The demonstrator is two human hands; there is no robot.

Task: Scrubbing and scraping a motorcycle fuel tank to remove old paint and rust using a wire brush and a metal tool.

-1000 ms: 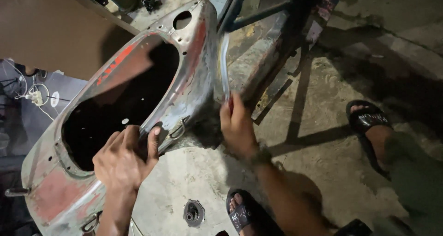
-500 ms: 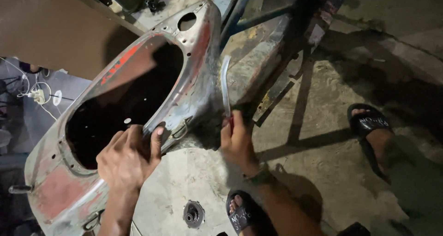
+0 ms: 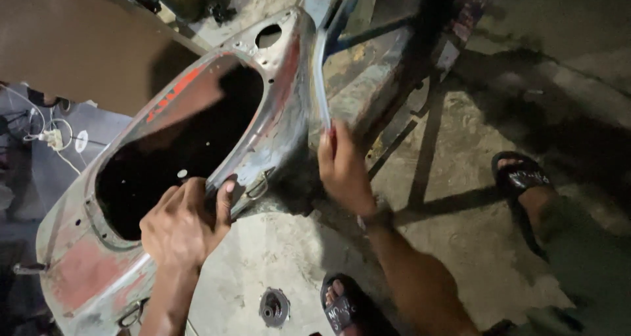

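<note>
Right hand (image 3: 345, 168) slid down the bent strip (image 3: 321, 73) — left hand's (image 3: 181, 227) fingers grip shell (image 3: 276, 125).

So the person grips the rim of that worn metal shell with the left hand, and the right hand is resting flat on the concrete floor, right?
Not quite. The left hand does grip the rim of the metal shell, but the right hand is not on the floor: it is raised against the shell's right edge, fingers on a thin metal strip. The head view shows this.

Metal body shell (image 3: 263, 122): bare grey, worn red paint patches, large dark opening. Lies tilted, running from near left to far centre, over concrete.
</note>
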